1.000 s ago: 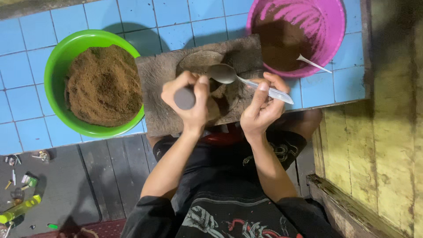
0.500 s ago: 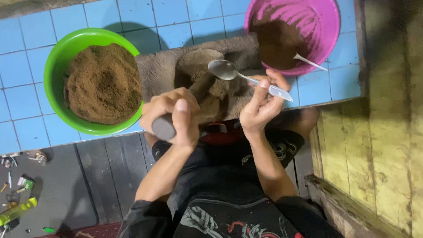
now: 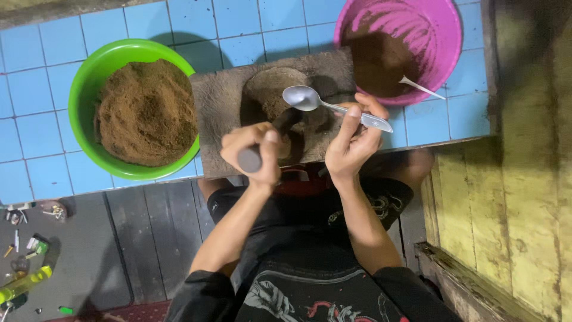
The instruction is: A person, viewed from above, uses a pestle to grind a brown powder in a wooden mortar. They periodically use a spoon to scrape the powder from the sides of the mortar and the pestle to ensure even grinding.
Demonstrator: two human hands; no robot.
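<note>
**On the brown block: pestle down, spoon hovering**

At the middle of the tiled ledge, on the brown block (image 3: 220, 107), a round hollow (image 3: 271, 89) holding brown paste. Into that hollow, a dark pestle (image 3: 280, 122), tilted, grey butt end toward the body, tip buried in the mix. Left hand (image 3: 253, 149) wrapped tight round the pestle's handle, thumb laid along the top. Just beside it, right hand (image 3: 351, 143), fingers pinched closed on a metal spoon (image 3: 325, 102) by its handle; bowl of the spoon empty, face up, poised over the hollow's right edge. Left of the block and touching it, a green bowl (image 3: 89, 89) heaped with brown powder. Up at the right, a pink bowl (image 3: 441, 53) smeared with dark paste, a white spoon (image 3: 420, 87) leaning inside. Underneath all, blue tiles (image 3: 36, 119); at the far right, worn yellow planks (image 3: 524, 179).
</note>
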